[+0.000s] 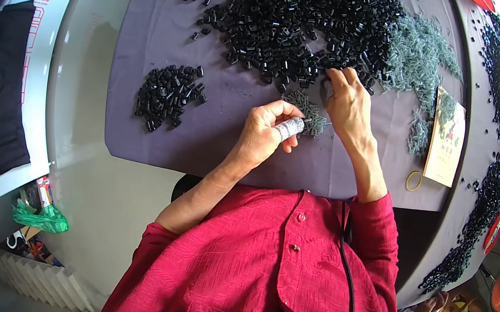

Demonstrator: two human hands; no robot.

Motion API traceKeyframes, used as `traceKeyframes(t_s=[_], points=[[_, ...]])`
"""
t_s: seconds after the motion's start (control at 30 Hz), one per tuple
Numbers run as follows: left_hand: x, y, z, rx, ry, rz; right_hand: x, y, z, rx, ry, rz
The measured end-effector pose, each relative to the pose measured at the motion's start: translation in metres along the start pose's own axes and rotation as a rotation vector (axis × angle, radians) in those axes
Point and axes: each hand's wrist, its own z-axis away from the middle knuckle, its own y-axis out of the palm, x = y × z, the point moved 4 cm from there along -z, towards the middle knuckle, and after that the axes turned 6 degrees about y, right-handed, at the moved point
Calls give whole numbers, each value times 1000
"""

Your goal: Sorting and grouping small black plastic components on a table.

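Matte grey-purple cloth covers the table (pixel 202 137), its near corners rounded. A broad heap of glossy black pieces (pixel 298 30), short and cylindrical, spreads over the far part, with a smaller black pile (pixel 169 100) by the left edge. Slim grey pins (pixel 421 58) bank up against the heap's right side, down towards the right edge. A small pin pile (pixel 314 126) lies nearer the front edge, between the hands and partly covered by them. The left hand (pixel 265 129), one digit in rough grey-white wrapping, has its fingertips drawn together at that pile; whether they grasp a pin cannot be told. The right hand (pixel 351 109) curls at the heap's near fringe, its fingers touching black pieces, and its grip is hidden too. A flat paper booklet (pixel 445 147), pins on its upper part, sits along the right edge, a thin yellow ring (pixel 413 181) just beside it. Beyond that edge, another cloth-covered table (pixel 476 154) carries a long black drift (pixel 490 194) and a co-worker's hands (pixel 432 306) show below.
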Motion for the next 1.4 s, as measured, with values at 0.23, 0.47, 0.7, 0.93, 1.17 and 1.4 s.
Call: traceKeyframes(t_s=[0.23,0.47,0.7,0.93,1.17,1.4], points=[[3,-6,-3,-19,29,28,-5,-5,11,45,-12,-22],[-1,5,-9,-29,38,-1,-8,-18,40,164,304,-937],[-8,20,-6,-3,60,-80,0,-13,66,169,382,-1027],[-10,22,-5,14,101,-321,-1,-12,73,201,457,-1063],[0,28,-2,22,101,-332,-3,-7,82,201,510,-1045],[2,53,0,58,299,-468,-10,-24,94,-87,237,-721]])
